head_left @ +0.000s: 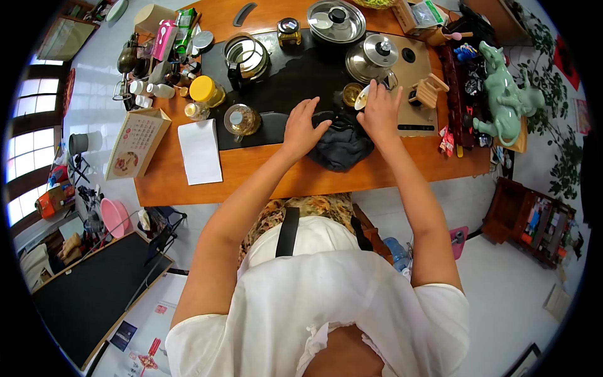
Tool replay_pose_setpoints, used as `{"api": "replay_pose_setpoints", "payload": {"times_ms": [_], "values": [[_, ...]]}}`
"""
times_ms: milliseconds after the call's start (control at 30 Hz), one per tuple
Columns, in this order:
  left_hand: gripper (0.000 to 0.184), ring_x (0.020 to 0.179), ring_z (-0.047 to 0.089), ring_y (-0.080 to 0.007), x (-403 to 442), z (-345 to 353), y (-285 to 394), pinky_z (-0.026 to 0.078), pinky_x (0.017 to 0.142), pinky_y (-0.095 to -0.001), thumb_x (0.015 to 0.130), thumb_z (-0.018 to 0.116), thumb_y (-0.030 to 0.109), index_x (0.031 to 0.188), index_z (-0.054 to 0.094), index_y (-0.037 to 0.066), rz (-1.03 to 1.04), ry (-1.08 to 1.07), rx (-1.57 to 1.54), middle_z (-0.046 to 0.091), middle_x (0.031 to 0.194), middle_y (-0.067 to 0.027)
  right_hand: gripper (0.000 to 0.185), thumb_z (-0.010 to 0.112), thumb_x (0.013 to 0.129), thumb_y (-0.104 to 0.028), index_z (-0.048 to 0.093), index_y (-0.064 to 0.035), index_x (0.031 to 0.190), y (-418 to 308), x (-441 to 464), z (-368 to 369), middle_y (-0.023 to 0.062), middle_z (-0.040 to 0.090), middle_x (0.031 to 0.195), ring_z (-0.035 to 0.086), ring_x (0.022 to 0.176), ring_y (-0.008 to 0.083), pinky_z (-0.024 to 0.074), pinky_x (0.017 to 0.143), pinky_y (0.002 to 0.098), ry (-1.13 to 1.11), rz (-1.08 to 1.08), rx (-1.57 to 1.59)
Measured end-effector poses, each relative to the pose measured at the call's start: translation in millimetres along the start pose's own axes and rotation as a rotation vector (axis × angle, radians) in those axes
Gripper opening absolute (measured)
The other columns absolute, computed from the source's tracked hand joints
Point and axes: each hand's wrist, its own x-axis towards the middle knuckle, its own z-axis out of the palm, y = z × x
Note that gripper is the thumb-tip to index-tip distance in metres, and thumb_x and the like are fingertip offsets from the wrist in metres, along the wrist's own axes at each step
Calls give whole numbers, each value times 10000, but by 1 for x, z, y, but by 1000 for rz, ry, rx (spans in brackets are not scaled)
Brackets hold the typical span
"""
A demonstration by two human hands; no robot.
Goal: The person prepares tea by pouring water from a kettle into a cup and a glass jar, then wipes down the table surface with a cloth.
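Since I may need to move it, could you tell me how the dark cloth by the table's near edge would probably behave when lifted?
The dark cloth would probably be floppy and sag, as it lies bunched in soft folds. Its crumpled, uneven shape makes rolling unlikely. Being fabric, it hardly looks fragile.

My arms (pixel 251 193) reach over tabletop's (pixel 160 183) near edge | my left hand (pixel 303 129) open, thumb spread | my right hand (pixel 381 117), fingers forward

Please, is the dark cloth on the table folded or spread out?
Neither: the cloth lies bunched in a rounded, wrinkled heap near the edge of the table.
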Motion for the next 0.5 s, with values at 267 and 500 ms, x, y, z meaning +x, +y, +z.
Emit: {"api": "replay_pose_setpoints", "payload": {"times_ms": [267,500], "values": [[637,1321,450,-386,-11,-2,-9,381,1102,-445,860,742,311,1392,518,41,2,28,-32,511,1398,-214,685,701,733,-148,506,50,1360,-8,16,17,144,562,1151,575,1046,270,223,1188,571,58,-241,-451],[568,1300,494,-361,-29,-12,-17,408,1078,-433,885,725,305,1369,554,61,-15,87,-10,532,1392,-192,947,836,608,-324,442,37,1389,-27,21,-11,147,549,1195,566,1128,295,232,1168,591,93,-187,104]]}}
